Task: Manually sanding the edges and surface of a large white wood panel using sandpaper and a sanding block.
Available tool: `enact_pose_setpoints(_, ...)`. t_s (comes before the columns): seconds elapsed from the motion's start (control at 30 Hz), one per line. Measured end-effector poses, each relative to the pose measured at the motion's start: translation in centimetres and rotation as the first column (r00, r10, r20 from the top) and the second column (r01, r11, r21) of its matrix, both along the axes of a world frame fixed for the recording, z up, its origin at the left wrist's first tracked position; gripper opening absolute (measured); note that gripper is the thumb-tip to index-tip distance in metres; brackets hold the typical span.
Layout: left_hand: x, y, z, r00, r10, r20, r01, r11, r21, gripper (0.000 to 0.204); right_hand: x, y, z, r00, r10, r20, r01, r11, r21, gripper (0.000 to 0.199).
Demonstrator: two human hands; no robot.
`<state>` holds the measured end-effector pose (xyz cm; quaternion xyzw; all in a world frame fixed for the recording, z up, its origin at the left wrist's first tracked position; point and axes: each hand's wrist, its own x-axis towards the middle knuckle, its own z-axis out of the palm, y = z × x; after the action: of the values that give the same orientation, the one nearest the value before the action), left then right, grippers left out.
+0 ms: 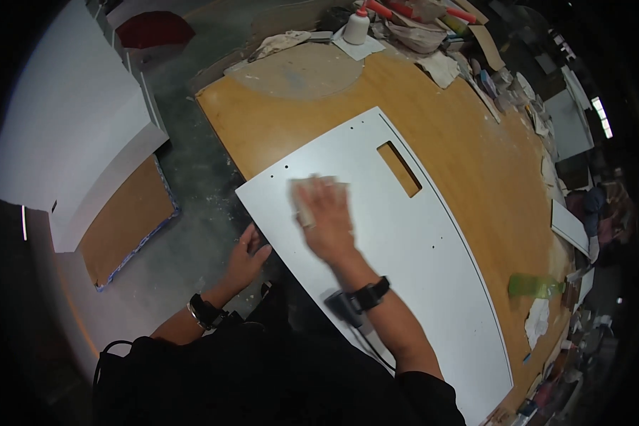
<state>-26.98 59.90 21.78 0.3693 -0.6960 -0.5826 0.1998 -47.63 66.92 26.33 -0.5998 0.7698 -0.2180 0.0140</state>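
A person's bare right hand (325, 216), blurred, lies over a pale, cloth-like pad (302, 204) on a large, flat white panel (405, 284) pierced by small round holes and one long rectangular slot (400, 170); whether its fingers are spread or pressed together cannot be told through the blur. The panel lies flat on a broad tan wooden table (468, 149), one corner reaching past the table's near left edge. The bare left hand (247, 261) is just beside the panel's left edge, thumb apart from bent fingers, though contact with the edge cannot be made out. A white plastic squeeze bottle with a red tip (357, 28) stands on white paper (362, 48) at the far side of the table, while a translucent green bottle (529, 285) lies to the right, near a torn white paper scrap (537, 321)
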Motion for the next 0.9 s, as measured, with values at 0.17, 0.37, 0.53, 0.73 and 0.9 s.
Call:
enact_pose_setpoints(0.17, -0.1, -0.9, 1.9, 0.921, -0.319, -0.225, 0.39, 0.735, 0.555, 0.029, 3.5, 2.5, 1.8, 0.958, 0.159, 0.237, -0.186, 0.978, 0.095, 0.056)
enact_pose_setpoints(0.37, -1.1, -2.1, 1.6, 0.893, -0.45, -0.02, 0.378, 0.726, 0.575, 0.029, -11.2, 28.1, -2.2, 0.14, -0.977, -0.161, 0.99, 0.143, -0.005, 0.043)
enact_pose_setpoints(0.53, -1.5, -1.7, 1.0, 0.901, -0.408, -0.145, 0.407, 0.682, 0.608, 0.031, -19.7, 21.5, -3.3, 0.077, -0.97, -0.231, 0.997, 0.075, 0.02, 0.046)
enact_pose_setpoints(0.73, -2.1, -1.6, 1.4, 0.861, -0.507, -0.032, 0.432, 0.697, 0.572, 0.028, -16.9, -6.7, -0.6, 0.876, -0.449, -0.175, 0.45, 0.892, -0.033, 0.048)
enact_pose_setpoints(0.9, -1.0, -1.7, 1.2, 0.889, -0.449, -0.089, 0.41, 0.694, 0.592, 0.028, 1.3, -9.9, 0.6, 0.889, 0.415, 0.194, -0.431, 0.902, 0.042, 0.053)
